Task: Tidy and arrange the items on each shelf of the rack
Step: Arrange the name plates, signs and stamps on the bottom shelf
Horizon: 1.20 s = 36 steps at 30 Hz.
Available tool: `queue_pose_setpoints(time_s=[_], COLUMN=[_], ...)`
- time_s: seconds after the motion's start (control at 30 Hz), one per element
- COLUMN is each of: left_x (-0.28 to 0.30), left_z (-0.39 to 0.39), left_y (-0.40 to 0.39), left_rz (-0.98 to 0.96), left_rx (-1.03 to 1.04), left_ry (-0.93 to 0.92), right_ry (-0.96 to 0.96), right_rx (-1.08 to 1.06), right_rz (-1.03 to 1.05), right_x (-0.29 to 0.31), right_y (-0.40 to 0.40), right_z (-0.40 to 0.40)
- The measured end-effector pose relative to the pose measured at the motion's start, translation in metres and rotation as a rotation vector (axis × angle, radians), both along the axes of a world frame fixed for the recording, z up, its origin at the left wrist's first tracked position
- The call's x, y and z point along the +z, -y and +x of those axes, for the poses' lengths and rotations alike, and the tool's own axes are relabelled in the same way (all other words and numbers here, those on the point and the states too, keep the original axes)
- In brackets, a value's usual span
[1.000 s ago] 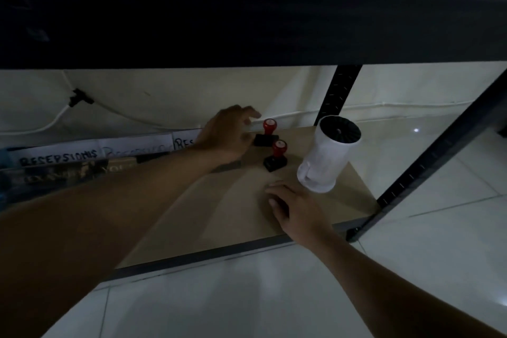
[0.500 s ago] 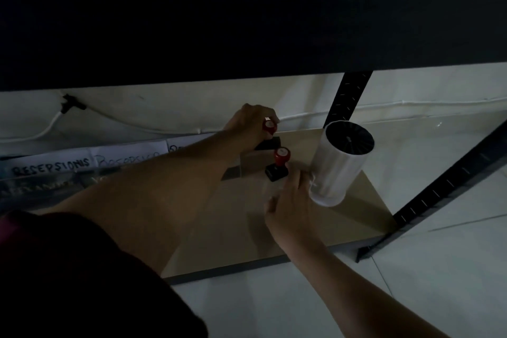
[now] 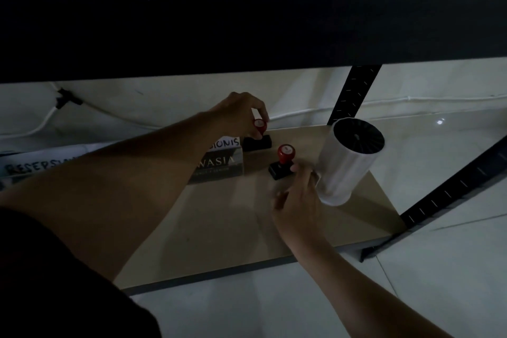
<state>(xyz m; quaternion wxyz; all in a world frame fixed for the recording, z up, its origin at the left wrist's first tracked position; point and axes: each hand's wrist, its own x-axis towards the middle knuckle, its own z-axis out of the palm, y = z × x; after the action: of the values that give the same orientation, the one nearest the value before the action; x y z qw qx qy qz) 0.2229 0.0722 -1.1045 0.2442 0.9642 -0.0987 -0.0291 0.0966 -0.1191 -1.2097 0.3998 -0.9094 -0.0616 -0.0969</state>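
rear stamp [image 3: 258, 136] | left grip [image 3: 241, 115] pinches its red knob | right grip [image 3: 299, 197] open (touching white cylinder [image 3: 348, 162])

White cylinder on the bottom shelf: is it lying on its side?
No, the white cylinder stands on its base on the shelf, dark top facing up.

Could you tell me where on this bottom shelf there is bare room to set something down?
The shelf board is bare along its front edge. Farther back, two stamps, the white cylinder and both hands crowd it.
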Motion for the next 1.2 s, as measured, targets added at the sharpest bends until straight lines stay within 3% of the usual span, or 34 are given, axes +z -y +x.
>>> queue_pose_setpoints(time_s=[0.37,0.53,0.6,0.7,0.83,1.0,1.2], left_x=[-0.001,-0.025,-0.044,-0.081,-0.109,-0.117,-0.119], left_z=[-0.011,-0.075,-0.111,-0.168,-0.203,-0.202,-0.202], left_y=[-0.007,-0.007,-0.008,-0.017,-0.033,-0.040,-0.040], left_rz=[0.033,-0.095,-0.098,-0.036,-0.098,-0.093,-0.103], left_rx=[0.019,0.132,0.113,0.091,0.130,0.136,0.152], left_ry=[-0.012,0.506,0.590,0.502,0.286,0.239,0.247], right_ry=[-0.009,0.040,0.029,0.012,0.023,0.043,-0.033], right_rx=[0.010,-0.035,-0.044,-0.085,-0.061,-0.029,0.024], right_rz=[-0.036,-0.085,-0.106,-0.146,-0.167,-0.236,-0.136], right_x=[-0.005,0.001,0.001,-0.003,-0.001,0.007,0.007], right_y=[0.003,-0.003,-0.006,-0.012,-0.017,-0.022,-0.034], right_z=[0.007,0.019,0.026,0.031,0.033,0.041,0.053])
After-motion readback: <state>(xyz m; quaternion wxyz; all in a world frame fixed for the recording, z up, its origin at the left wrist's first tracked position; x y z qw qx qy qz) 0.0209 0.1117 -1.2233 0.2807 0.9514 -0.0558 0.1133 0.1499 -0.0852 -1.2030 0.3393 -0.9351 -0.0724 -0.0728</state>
